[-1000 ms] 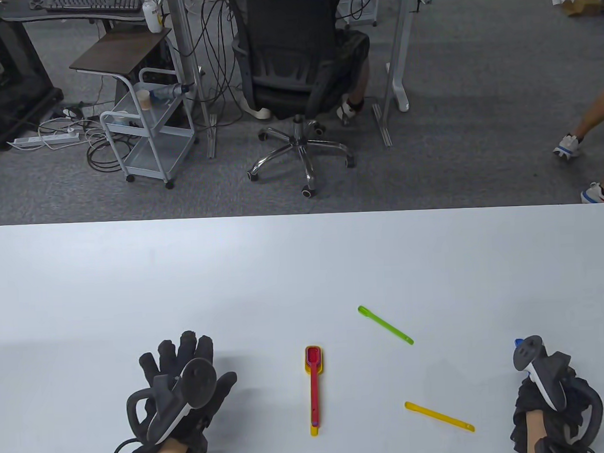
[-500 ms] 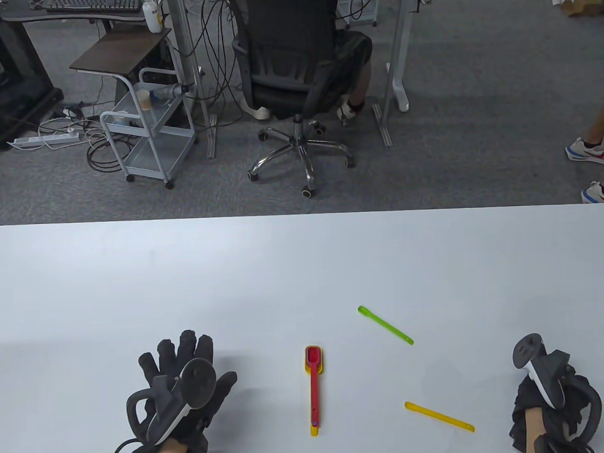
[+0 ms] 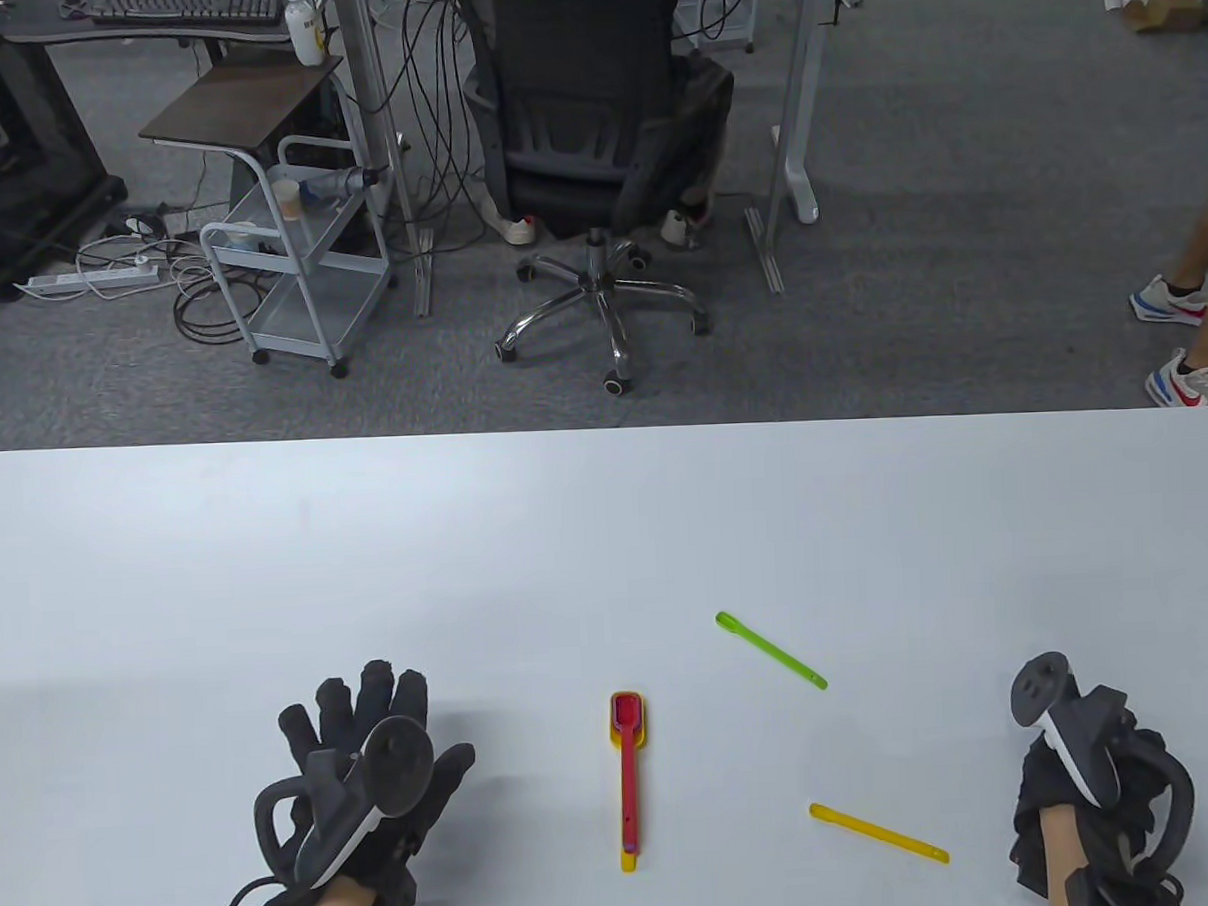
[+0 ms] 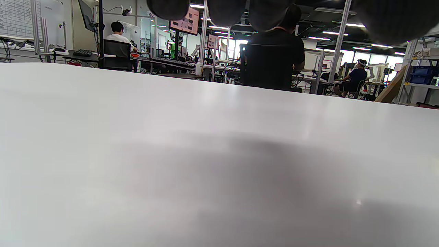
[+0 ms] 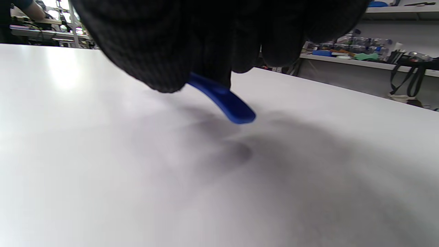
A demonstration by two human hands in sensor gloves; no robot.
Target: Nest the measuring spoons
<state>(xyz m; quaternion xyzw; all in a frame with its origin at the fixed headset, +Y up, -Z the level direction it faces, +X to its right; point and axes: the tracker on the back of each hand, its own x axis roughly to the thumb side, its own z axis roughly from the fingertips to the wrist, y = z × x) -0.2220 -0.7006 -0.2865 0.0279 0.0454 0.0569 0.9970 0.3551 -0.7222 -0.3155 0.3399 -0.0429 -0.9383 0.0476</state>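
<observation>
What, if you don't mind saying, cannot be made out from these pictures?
- Blue spoon: the right wrist view shows only one end below the right hand; gloved fingers hide the rest. The table view hides it wholly behind hand and tracker.
- Left hand: whether its palm touches the table; the tracker covers it.
- Yellow spoon beneath the red spoon: mostly covered.

Beyond the white table point(image 3: 368, 543) lies grey carpet point(image 3: 954, 207). A black mesh office chair point(image 3: 589, 113) on a chrome 5-star base stands at a white-legged desk point(image 3: 794, 114). To its left stands a wheeled wire cart point(image 3: 296, 276), with cables and a power strip point(image 3: 86, 280) on the floor. Ceiling strip lights point(image 4: 356, 24) glow overhead.
</observation>
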